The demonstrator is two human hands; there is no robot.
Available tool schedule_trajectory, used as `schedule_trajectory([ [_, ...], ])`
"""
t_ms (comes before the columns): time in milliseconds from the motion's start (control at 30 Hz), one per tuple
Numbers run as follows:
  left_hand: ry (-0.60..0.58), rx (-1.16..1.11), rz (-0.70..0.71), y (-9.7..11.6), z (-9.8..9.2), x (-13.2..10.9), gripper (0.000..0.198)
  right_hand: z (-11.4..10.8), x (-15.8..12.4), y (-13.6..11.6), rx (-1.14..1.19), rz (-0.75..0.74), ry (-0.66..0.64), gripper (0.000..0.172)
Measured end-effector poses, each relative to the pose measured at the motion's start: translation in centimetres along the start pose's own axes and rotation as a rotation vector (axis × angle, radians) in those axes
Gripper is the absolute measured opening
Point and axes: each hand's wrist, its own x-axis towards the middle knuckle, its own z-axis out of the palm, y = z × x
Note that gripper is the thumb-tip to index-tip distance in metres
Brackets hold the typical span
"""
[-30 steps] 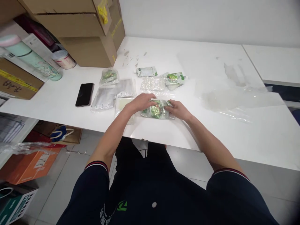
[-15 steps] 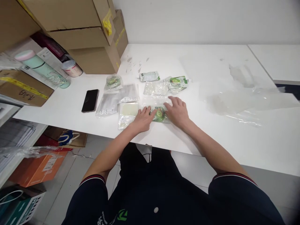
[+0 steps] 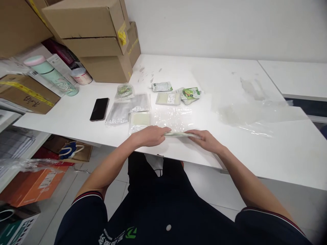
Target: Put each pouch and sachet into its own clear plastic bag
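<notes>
Between my two hands, near the table's front edge, is a flat pouch in clear plastic (image 3: 178, 134), tipped up so that mostly its thin edge shows. My left hand (image 3: 152, 135) is closed on its left end, and my right hand (image 3: 204, 139) grips its right end. A clear plastic sleeve (image 3: 173, 117) stretches over the table just beyond the pouch. Close to my left hand lies a pale yellow-green packet with a label (image 3: 140, 121). Farther back are another pale packet (image 3: 168, 98), green fruit-print pouches (image 3: 190, 93) and a pouch lying back side up (image 3: 161, 86).
Flat clear bags (image 3: 127, 109), a wrapped green pouch (image 3: 124, 91) and a black phone (image 3: 99, 109) lie left. Cardboard boxes (image 3: 102, 64), a mint bottle (image 3: 52, 75) and a small tub (image 3: 81, 76) stand at the back left. Loose plastic film (image 3: 252, 114) spreads out on the right.
Both hands have moved toward the front edge and lifted the pouch, which lay flat with its green print showing, onto its edge. The view has shifted slightly.
</notes>
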Motion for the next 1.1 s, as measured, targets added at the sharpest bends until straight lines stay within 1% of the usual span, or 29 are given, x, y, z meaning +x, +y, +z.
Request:
schedule_trajectory([
  [67,-0.004,-0.153,-0.076,-0.8,-0.9,-0.1,0.043,-0.1,0.2,-0.2,0.091,0.086,0.074,0.035],
  [100,0.018,-0.211,-0.123,-1.4,-1.0,0.3,0.042,0.0,0.7,-0.1,0.110,0.125,0.120,0.036],
  [200,0.151,-0.261,-0.241,-3.3,-0.5,1.9,0.039,0.4,3.2,0.6,0.117,0.251,0.198,0.036],
  [233,0.189,-0.248,-0.273,-3.7,0.0,2.4,0.039,0.6,4.1,0.9,0.098,0.284,0.205,0.034],
  [300,0.224,-0.208,-0.326,-3.9,0.9,3.2,0.039,0.8,5.6,1.3,0.032,0.327,0.229,0.030],
  [367,0.230,-0.111,-0.384,-3.3,1.6,3.6,0.040,0.9,6.6,1.5,-0.044,0.353,0.255,0.027],
  [433,0.246,0.047,-0.434,-2.4,1.8,3.9,0.040,0.9,7.1,1.4,-0.104,0.369,0.252,0.026],
  [500,0.275,0.145,-0.433,-1.6,1.6,4.6,0.037,0.9,7.6,1.2,-0.181,0.378,0.230,0.026],
  [533,0.284,0.135,-0.416,-1.3,1.4,5.2,0.036,1.0,7.9,1.1,-0.234,0.381,0.220,0.026],
  [600,0.286,0.018,-0.372,-1.3,1.0,6.6,0.041,1.2,8.3,0.8,-0.356,0.393,0.210,0.027],
  [667,0.258,-0.130,-0.367,-1.8,0.8,8.4,0.050,1.6,8.7,0.5,-0.474,0.416,0.209,0.031],
  [733,0.216,-0.226,-0.405,-2.3,0.7,10.1,0.058,1.8,8.9,0.3,-0.563,0.435,0.243,0.037],
  [800,0.169,-0.269,-0.461,-2.7,0.8,11.3,0.061,1.8,8.9,0.4,-0.603,0.461,0.317,0.044],
  [833,0.148,-0.284,-0.477,-2.8,0.9,11.7,0.058,1.7,8.8,0.5,-0.601,0.476,0.356,0.047],
  [900,0.111,-0.319,-0.474,-2.8,1.1,11.9,0.046,1.3,8.5,1.0,-0.554,0.511,0.400,0.050],
  [967,0.105,-0.359,-0.422,-2.7,1.4,11.6,0.039,0.9,8.4,1.4,-0.469,0.528,0.392,0.047],
  [1033,0.154,-0.428,-0.341,-2.5,1.8,11.0,0.039,0.6,8.5,1.7,-0.381,0.509,0.377,0.041],
  [1100,0.233,-0.562,-0.258,-2.3,2.2,10.5,0.038,0.6,8.8,1.8,-0.295,0.458,0.377,0.036],
])
